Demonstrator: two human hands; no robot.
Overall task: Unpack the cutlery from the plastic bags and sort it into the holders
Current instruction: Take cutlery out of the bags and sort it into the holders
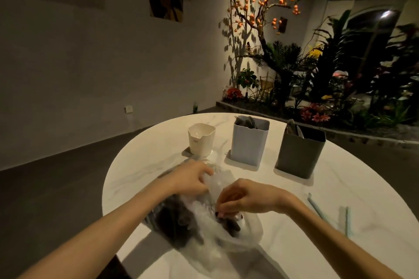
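head view, plastic bag (pixel 217 229) under both hands, right hand (pixel 243 197) pinching it

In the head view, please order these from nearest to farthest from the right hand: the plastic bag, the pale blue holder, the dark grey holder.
From the right hand:
1. Plastic bag, under the hand, pinched by it.
2. Pale blue holder, beyond the hand, middle of the table.
3. Dark grey holder, beyond and to the right, too close to the blue one to rank firmly.
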